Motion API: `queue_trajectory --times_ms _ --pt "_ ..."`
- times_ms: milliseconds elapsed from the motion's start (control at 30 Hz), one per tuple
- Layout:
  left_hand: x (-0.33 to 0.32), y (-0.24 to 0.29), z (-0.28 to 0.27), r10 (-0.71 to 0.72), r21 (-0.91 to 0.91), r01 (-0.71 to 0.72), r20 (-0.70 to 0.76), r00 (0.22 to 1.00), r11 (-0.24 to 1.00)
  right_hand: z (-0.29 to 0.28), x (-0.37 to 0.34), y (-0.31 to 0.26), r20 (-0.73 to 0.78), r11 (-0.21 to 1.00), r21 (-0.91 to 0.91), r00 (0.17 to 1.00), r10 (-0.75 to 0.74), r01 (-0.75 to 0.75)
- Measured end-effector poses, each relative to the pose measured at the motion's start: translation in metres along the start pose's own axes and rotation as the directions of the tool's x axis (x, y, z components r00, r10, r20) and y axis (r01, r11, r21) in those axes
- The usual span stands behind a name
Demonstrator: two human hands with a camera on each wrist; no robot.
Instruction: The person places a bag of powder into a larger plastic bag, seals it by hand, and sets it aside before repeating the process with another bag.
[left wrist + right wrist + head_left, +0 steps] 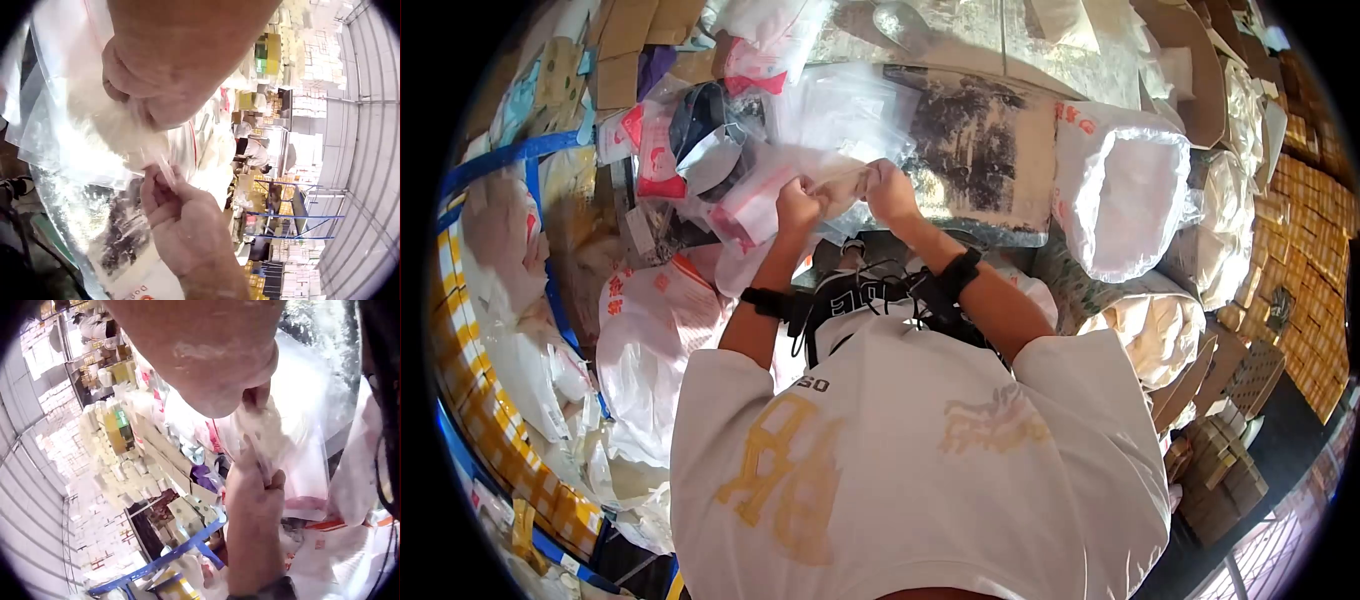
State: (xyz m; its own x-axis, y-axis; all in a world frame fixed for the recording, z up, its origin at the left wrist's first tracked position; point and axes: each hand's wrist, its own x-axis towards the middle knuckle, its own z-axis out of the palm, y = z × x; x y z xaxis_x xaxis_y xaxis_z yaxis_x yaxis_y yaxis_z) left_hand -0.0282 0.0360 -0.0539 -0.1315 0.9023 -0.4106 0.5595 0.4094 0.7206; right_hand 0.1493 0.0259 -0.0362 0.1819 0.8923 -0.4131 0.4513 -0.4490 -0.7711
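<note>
A clear plastic bag with pale, cream-coloured contents is stretched between my two hands, close over the worktop. My left hand grips one end of its upper edge. At the other end my right hand pinches the film between thumb and fingers, which the left wrist view shows plainly. In that view the bag's pale contents bulge below the hands. Under and behind the bag lies a pile of flat clear bags. A pink-edged bag lies beside my left hand.
A white lined sack stands open at the right of the worn worktop. On the far surface lies a metal scoop. White sacks with red print and a blue frame stand at the left. Stacked cartons line the far right.
</note>
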Motion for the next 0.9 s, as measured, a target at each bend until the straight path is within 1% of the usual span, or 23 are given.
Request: queue_trajectory --times_ms 67,100,200,233,267,300,333,367,400,467,500,600,700,800,900 --pt "-0.007 -0.002 0.000 0.144 0.048 -0.140 -0.084 0.986 0.989 0.003 -0.005 -0.003 -0.019 0.997 -0.080 1.000 0.006 -0.008" --pt "-0.003 -0.005 0.001 0.062 0.109 -0.057 -0.047 0.997 0.992 0.003 -0.007 -0.004 0.064 0.995 0.040 0.994 0.093 -0.096" --pt "0.004 -0.012 0.003 0.044 0.133 -0.031 -0.101 0.994 0.991 0.007 -0.011 -0.015 0.109 1.000 0.006 0.994 0.008 -0.009" --pt "0.005 -0.013 0.005 0.043 0.103 -0.032 -0.105 0.994 0.994 0.007 -0.007 -0.024 0.177 0.989 -0.144 0.982 0.063 -0.038" --pt "0.007 -0.013 0.008 0.045 0.071 -0.038 -0.110 0.993 0.997 0.009 -0.006 -0.028 0.116 0.955 -0.288 0.993 -0.033 0.066" --pt "0.010 -0.012 0.009 0.049 0.039 -0.045 -0.116 0.992 0.998 0.011 -0.005 -0.033 0.068 0.889 -0.431 0.988 -0.139 0.155" --pt "0.011 -0.010 0.008 0.068 0.036 -0.064 -0.102 0.992 0.997 0.013 -0.004 -0.036 0.036 0.793 -0.566 0.968 -0.249 0.225" --pt "0.011 -0.008 0.006 0.085 0.034 -0.082 -0.088 0.993 0.996 0.016 0.002 -0.038 0.035 0.782 -0.573 0.961 -0.274 0.244" --pt "0.011 -0.006 0.004 0.100 0.031 -0.098 -0.073 0.992 0.995 0.019 0.010 -0.037 0.097 0.788 -0.569 0.970 -0.222 0.237" --pt "0.016 -0.010 0.004 0.107 0.192 -0.087 -0.094 0.990 0.977 0.024 0.025 -0.035 0.223 0.795 -0.563 0.968 -0.117 0.225" --pt "0.017 -0.014 0.003 0.109 0.272 -0.078 -0.103 0.989 0.959 0.025 0.027 -0.031 0.189 0.833 -0.504 0.970 -0.152 0.229" --pt "0.006 0.010 -0.016 0.059 0.341 0.010 -0.192 0.980 0.940 0.027 0.031 -0.042 0.142 0.817 -0.549 0.983 -0.118 0.177" --pt "0.012 -0.010 -0.017 0.071 0.380 0.023 -0.232 0.970 0.925 0.031 0.034 -0.045 0.143 0.827 -0.546 0.987 -0.068 0.136" --pt "0.006 -0.006 -0.024 -0.002 0.363 0.101 -0.263 0.965 0.926 0.034 0.036 -0.045 0.093 0.858 -0.508 0.995 -0.041 0.082" --pt "0.002 -0.012 -0.022 -0.209 0.145 0.258 -0.285 0.935 0.955 0.036 0.040 -0.041 0.026 0.894 -0.447 0.999 -0.026 0.035"
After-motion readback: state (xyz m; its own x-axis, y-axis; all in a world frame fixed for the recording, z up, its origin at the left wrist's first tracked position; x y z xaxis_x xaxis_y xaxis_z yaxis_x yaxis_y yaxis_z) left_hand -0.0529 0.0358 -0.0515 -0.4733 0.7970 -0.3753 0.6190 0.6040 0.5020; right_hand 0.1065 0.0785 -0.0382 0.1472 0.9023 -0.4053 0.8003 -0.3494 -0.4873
